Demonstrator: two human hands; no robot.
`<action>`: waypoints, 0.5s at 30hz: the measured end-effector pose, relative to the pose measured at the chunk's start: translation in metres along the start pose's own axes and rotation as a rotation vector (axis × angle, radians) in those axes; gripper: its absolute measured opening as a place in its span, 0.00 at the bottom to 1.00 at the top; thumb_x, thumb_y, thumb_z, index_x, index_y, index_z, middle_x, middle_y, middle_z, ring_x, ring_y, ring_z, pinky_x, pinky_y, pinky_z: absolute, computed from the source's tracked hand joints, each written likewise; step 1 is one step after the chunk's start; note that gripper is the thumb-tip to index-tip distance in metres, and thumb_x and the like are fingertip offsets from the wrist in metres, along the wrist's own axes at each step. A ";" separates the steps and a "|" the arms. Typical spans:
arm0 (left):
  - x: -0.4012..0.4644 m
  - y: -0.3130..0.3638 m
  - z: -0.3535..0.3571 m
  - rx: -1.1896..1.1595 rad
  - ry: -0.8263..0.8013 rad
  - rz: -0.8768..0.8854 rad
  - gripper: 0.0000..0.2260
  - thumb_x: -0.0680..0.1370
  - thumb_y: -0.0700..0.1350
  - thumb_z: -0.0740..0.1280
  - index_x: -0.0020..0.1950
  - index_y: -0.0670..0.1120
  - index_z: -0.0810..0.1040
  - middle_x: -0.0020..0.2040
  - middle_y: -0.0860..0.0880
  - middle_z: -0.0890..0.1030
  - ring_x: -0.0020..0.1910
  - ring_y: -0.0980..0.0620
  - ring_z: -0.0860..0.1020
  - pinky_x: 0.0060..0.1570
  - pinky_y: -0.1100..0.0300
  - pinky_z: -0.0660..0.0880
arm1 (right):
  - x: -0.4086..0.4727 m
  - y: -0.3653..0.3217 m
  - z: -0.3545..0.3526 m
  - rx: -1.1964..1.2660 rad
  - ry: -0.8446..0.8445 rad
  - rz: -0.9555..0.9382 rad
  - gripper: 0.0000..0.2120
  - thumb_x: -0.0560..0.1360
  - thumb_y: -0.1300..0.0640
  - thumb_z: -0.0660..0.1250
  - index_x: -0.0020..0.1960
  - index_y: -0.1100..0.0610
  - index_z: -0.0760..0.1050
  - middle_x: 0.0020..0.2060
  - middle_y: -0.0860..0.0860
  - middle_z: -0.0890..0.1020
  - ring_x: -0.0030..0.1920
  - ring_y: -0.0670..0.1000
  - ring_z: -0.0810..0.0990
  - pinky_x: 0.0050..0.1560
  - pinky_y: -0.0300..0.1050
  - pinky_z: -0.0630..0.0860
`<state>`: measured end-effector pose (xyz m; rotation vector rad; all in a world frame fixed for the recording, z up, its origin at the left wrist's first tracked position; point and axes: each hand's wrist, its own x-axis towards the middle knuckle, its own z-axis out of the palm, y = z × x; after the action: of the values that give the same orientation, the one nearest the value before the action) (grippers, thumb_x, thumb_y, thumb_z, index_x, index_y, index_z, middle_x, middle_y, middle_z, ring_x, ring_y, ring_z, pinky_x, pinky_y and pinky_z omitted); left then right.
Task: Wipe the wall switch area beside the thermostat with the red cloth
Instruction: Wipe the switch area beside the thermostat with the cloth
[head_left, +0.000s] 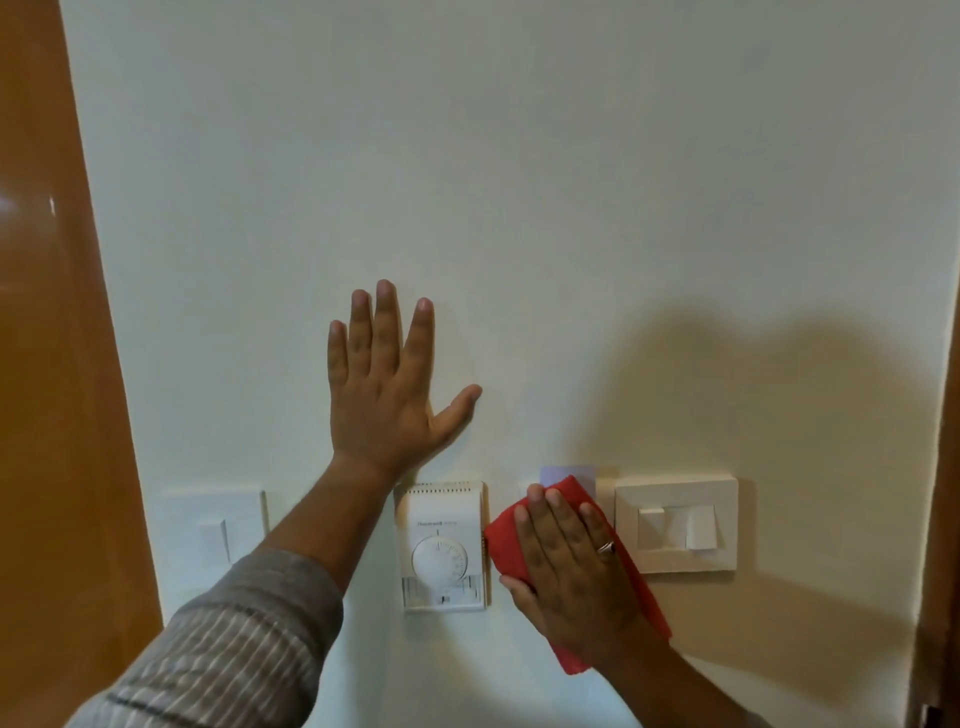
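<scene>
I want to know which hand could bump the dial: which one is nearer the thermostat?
Right. The right hand presses the red cloth just beside the thermostat; the left hand lies flat on the wall above it.

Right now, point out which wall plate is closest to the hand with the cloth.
The switch plate right of the red cloth, beside the right hand. The other plate lies beyond the thermostat.

1. A brown wooden door (47, 364) is running down the left edge.
2. A white single switch plate (213, 535) is sitting near it.
3. A shadow (753, 415) is falling across the right wall.
</scene>
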<state>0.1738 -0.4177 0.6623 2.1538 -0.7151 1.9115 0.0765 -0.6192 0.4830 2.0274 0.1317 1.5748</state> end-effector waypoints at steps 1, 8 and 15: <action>0.001 0.001 -0.001 -0.006 -0.001 -0.004 0.43 0.78 0.72 0.55 0.83 0.43 0.55 0.82 0.34 0.54 0.82 0.32 0.53 0.79 0.36 0.50 | -0.001 0.000 0.001 0.002 0.006 -0.002 0.37 0.82 0.37 0.53 0.80 0.61 0.52 0.78 0.59 0.57 0.80 0.62 0.52 0.80 0.60 0.45; -0.001 0.000 -0.006 -0.041 -0.044 -0.120 0.47 0.78 0.73 0.52 0.83 0.41 0.48 0.84 0.36 0.49 0.83 0.34 0.48 0.80 0.39 0.44 | -0.005 0.024 -0.002 0.002 0.013 -0.242 0.35 0.82 0.39 0.56 0.79 0.61 0.56 0.76 0.59 0.60 0.80 0.61 0.51 0.80 0.58 0.46; -0.002 0.001 -0.003 -0.045 -0.050 -0.138 0.47 0.78 0.73 0.53 0.83 0.41 0.45 0.84 0.36 0.48 0.83 0.34 0.48 0.80 0.37 0.45 | 0.015 0.006 -0.008 0.042 -0.018 -0.041 0.35 0.83 0.39 0.52 0.80 0.62 0.53 0.79 0.61 0.55 0.79 0.62 0.53 0.80 0.59 0.47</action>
<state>0.1702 -0.4169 0.6605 2.1699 -0.5950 1.7615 0.0726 -0.6149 0.4998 2.0574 0.1996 1.5410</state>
